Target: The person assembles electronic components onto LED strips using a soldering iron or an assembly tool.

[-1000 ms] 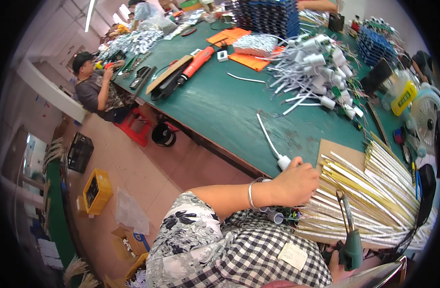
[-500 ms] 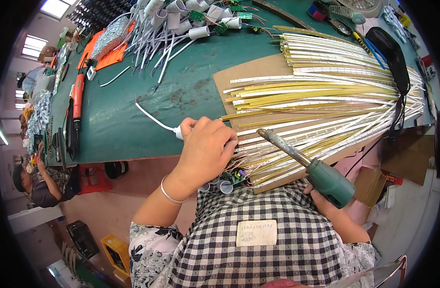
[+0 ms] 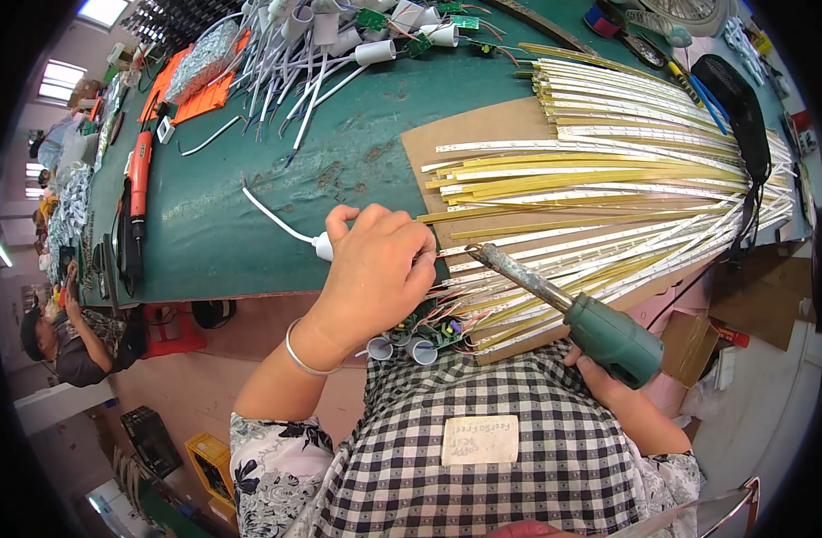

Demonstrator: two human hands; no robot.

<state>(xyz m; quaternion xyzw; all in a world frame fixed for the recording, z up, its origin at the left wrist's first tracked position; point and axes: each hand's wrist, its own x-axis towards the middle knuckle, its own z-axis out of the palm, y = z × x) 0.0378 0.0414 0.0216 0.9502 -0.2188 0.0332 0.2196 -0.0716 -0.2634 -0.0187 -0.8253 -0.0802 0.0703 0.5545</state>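
My left hand is closed around a white plastic housing over the front part of the green mat. From the housing's end a white cable runs out to the left, its bare tip pointing away from me. Behind my fingers the rest of the housing is hidden. My right hand, partly hidden, grips a soldering iron by its green handle. The iron's worn metal barrel points left, its tip above the LED strips. Near my left wrist lie small circuit boards with thin wires and white cups.
Many white and yellow strips lie on a brown cardboard sheet at the right. A heap of white cabled housings sits at the back. An orange electric screwdriver lies at the left. Another person sits far left.
My left hand has shifted slightly left and toward the back, with the white housing and cable in it. The soldering iron has moved a little left.
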